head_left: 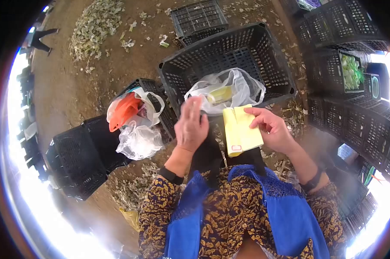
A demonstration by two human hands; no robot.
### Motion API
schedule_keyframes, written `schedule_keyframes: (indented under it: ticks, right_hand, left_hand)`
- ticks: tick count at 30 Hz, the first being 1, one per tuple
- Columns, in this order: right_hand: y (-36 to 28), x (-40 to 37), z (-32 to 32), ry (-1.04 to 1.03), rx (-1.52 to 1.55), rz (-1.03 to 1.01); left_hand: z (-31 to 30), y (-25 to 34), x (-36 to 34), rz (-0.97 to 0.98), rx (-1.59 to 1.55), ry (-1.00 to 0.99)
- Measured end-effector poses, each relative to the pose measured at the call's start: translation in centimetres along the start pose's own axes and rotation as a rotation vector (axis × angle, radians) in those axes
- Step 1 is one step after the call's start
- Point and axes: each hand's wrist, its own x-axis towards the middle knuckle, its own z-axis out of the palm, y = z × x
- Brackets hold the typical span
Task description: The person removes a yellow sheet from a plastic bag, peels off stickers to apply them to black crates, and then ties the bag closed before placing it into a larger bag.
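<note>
So, your right hand [272, 130] is pinching the yellow pack [243, 133] by one edge, on your side of the big crate [270, 64]; your left hand [190, 128] is blurred, fingers straight, gripping nothing. With that one-edge hold, the pack could slip or flop apart at its crease. It's flat, boxy, matte-looking. That clear bag [241, 87] looks thin and crinkly, so it might snag on the crate's hard lattice.

A brown floor [61, 103] is stretching out beneath scattered leaf scraps [164, 43], and a pale heap [96, 28] is lying toward the upper left. Black lattice crates [342, 118] are standing stacked along the right; white light [41, 190] is glaring at both edges.
</note>
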Motion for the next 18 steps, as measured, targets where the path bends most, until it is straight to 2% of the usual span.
schedule_keyframes:
  ticks: [1,3,4,6,7,9,10,11,13,14,15,16,18]
  right_hand:
    - [0.3,-0.1,0.1,0.005,0.020,-0.004]
    - [0.8,-0.4,0.5,0.014,0.025,0.018]
    - [1.0,-0.7,0.9,0.030,0.039,0.042]
    - [1.1,-1.1,1.5,0.043,0.064,-0.007]
    - [1.0,-1.3,1.8,0.062,0.091,-0.053]
    - [0.1,-1.8,1.3,0.123,0.189,-0.073]
    - [-0.3,-2.0,0.6,0.183,0.208,-0.126]
    - [-0.5,-2.3,0.2,0.246,0.228,-0.181]
    - [-0.5,-2.8,-0.1,0.277,0.153,-0.213]
    - [-0.8,-2.7,-0.5,0.317,0.094,-0.278]
    - [-1.2,-2.7,-0.8,0.357,0.032,-0.344]
    - [-1.9,-2.9,-0.5,0.390,-0.088,-0.329]
    - [-3.0,-3.8,-0.2,0.434,-0.150,-0.327]
  left_hand:
    - [-0.4,1.0,0.2,0.025,-0.027,-0.123]
    - [-0.4,2.4,0.7,-0.359,-0.460,-0.586]
    - [-0.4,2.9,0.9,-0.363,-0.464,-0.585]
    - [0.0,3.2,1.7,-0.027,-0.327,-0.476]
    - [0.5,2.8,2.2,-0.025,-0.332,-0.477]
    - [1.9,2.2,2.5,0.018,0.233,-0.796]
    - [2.2,1.4,1.5,0.037,0.131,-0.665]
    - [3.3,-0.2,0.4,0.057,0.050,-0.607]
    - [6.6,-3.9,-2.5,0.071,0.078,-0.556]
    - [5.6,-3.3,-1.8,0.097,0.073,-0.556]
    - [3.9,-2.1,-0.9,0.039,0.040,-0.560]
    - [2.6,-1.6,-0.6,-0.014,0.006,-0.563]
    - [2.1,-3.2,-2.7,0.105,0.033,-0.560]
